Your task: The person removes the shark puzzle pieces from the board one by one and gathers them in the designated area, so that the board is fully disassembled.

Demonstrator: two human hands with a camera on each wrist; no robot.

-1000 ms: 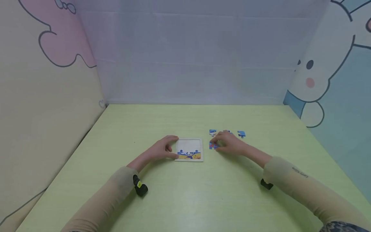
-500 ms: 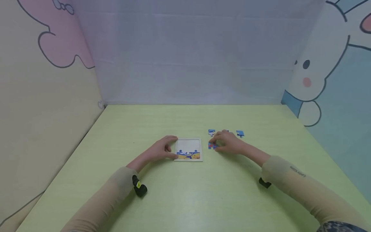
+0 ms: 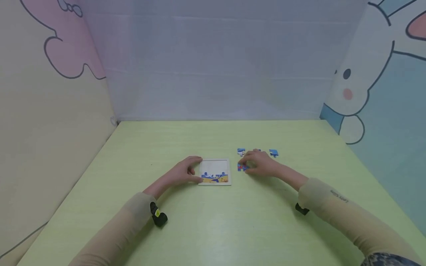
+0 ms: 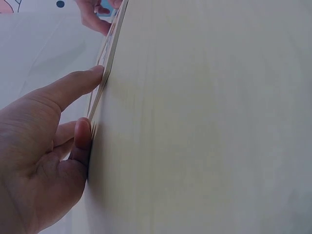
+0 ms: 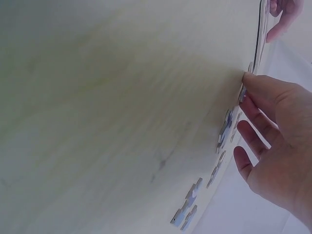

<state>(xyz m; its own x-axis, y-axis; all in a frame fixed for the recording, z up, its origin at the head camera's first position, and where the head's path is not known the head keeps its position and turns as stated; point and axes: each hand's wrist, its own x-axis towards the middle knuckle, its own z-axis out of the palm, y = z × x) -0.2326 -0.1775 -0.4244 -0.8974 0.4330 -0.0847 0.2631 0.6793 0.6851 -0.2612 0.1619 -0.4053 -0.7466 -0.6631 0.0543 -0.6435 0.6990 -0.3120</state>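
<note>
A square white puzzle tray (image 3: 215, 165) lies on the table, its near part filled with a yellow and blue picture. My left hand (image 3: 182, 173) spans the tray's left side, thumb at the near corner and forefinger at the far one. In the left wrist view the thumb (image 4: 80, 85) presses the tray's rim. Right of the tray, my right hand (image 3: 263, 165) pinches a red and blue jigsaw piece (image 3: 241, 167) between thumb and forefinger, low at the tabletop. The right wrist view shows the other fingers (image 5: 251, 139) loosely bent; the hand partly covers the piece.
Loose jigsaw pieces lie beyond the right hand: a blue and white one (image 3: 241, 151) and a blue one (image 3: 273, 153). More pieces (image 5: 225, 129) show beneath the fingers in the right wrist view. The pale green table (image 3: 213, 221) meets a white backdrop (image 3: 216, 74).
The head view has turned slightly to the right, so everything sits a little further left. Both hands keep their places at the tray and the piece.
</note>
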